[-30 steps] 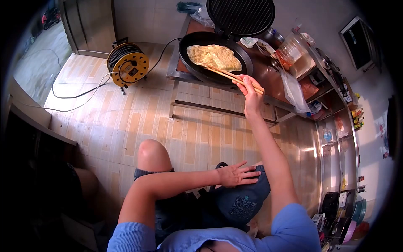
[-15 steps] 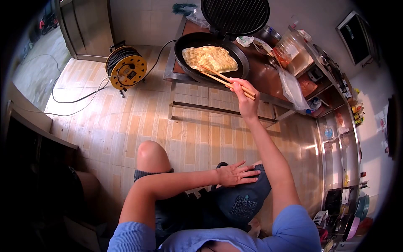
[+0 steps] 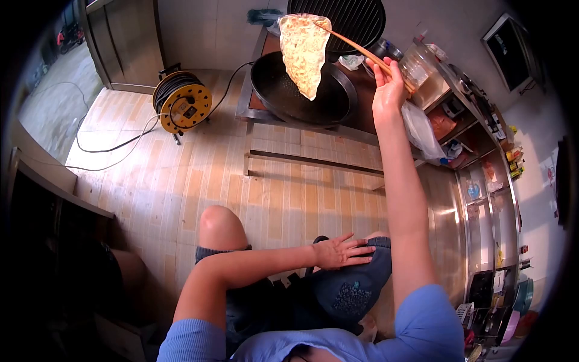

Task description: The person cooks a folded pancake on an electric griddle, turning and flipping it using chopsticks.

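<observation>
My right hand [image 3: 389, 90] is closed around a pair of wooden chopsticks [image 3: 368, 55]. From their far tips hangs a pale golden flatbread [image 3: 304, 51], lifted clear and drooping to a point above the round black pan [image 3: 289, 99]. Behind the flatbread stands the pan's ridged lid [image 3: 356, 21], raised. My left hand [image 3: 341, 251] rests with spread fingers on my thigh over the dark denim shorts [image 3: 353, 289], holding nothing.
The pan sits on a metal-framed table [image 3: 259, 114]. A yellow cable reel [image 3: 186, 107] stands on the tiled floor to the left. At the right are a plastic bag [image 3: 422, 130], metal shelves [image 3: 479, 229] and a wall-mounted screen [image 3: 508, 53]. Another person's knee [image 3: 128, 268] shows at lower left.
The flatbread lay flat in the pan and now hangs from the chopsticks above it. My right hand has moved up and to the right. My left hand has stayed on my thigh.
</observation>
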Demonstrator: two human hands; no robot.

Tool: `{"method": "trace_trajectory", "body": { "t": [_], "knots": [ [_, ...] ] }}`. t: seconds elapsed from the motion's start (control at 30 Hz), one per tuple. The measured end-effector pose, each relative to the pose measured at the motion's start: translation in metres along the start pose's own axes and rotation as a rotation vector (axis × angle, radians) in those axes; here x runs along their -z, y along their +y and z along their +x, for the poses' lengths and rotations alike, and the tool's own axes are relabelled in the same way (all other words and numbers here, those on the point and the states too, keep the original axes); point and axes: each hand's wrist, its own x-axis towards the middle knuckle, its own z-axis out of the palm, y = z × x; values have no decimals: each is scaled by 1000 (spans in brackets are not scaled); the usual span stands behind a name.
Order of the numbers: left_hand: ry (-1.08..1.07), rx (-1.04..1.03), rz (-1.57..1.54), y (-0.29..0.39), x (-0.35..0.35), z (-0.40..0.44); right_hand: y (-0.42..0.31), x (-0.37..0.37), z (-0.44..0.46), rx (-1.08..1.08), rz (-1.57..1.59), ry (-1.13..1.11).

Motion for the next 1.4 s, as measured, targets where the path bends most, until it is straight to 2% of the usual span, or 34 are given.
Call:
{"method": "trace_trajectory", "body": {
  "t": [0.17, 0.33, 0.43, 0.6, 0.73, 0.83, 0.97, 1.0, 1.1, 1.23, 1.4],
  "knots": [
    [-5, 15, -7, 1, 5, -2, 15, 62, 23, -36, -67, 135],
    [14, 28, -1, 2, 5, -4, 26, 124, -21, -126, -240, 259],
    [33, 30, 24, 3, 3, -4, 17, 136, -31, -147, -277, 178],
    [25, 27, 18, 2, 3, -4, -6, 119, -44, 24, -422, 89],
    [25, 21, 13, 3, 5, -4, -20, 95, -61, 97, -526, -84],
    [8, 17, 14, 3, 8, -3, -20, 85, -73, 86, -557, -201],
    [30, 12, 12, 2, 2, -2, -11, 86, -81, 25, -548, -245],
    [33, 10, 5, 2, 1, -2, -10, 88, -79, -91, -564, -243],
    [34, 3, 9, 2, 1, -2, -7, 102, -77, -183, -358, -80],
    [13, 11, 1, 3, 3, -2, 2, 138, -76, -328, 110, 56],
    [74, 31, 26, 6, -7, -3, 27, 174, -90, -386, 276, 131]
  ]
}}
